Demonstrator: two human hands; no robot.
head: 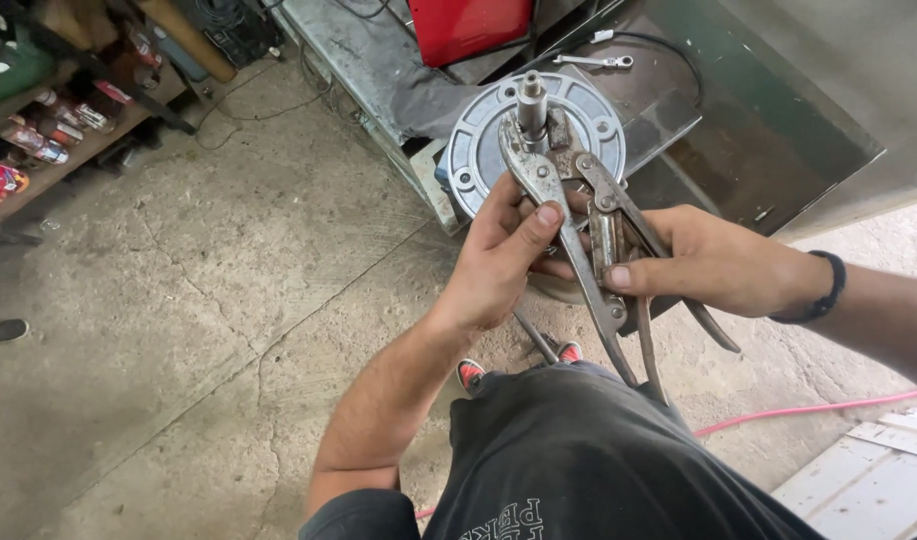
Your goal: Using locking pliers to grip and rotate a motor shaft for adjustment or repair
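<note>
Both hands steady locking pliers on the shaft.
Left hand and right hand both wrapped around the tool; squeeze squarely so the jaws don't slip.

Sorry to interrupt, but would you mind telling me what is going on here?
A person is working two rusty pliers with both hands. The left hand and right hand hold the handles. The tips sit at the steel shaft standing up from a round grey metal plate. A wrench lies behind on the bench.
</note>
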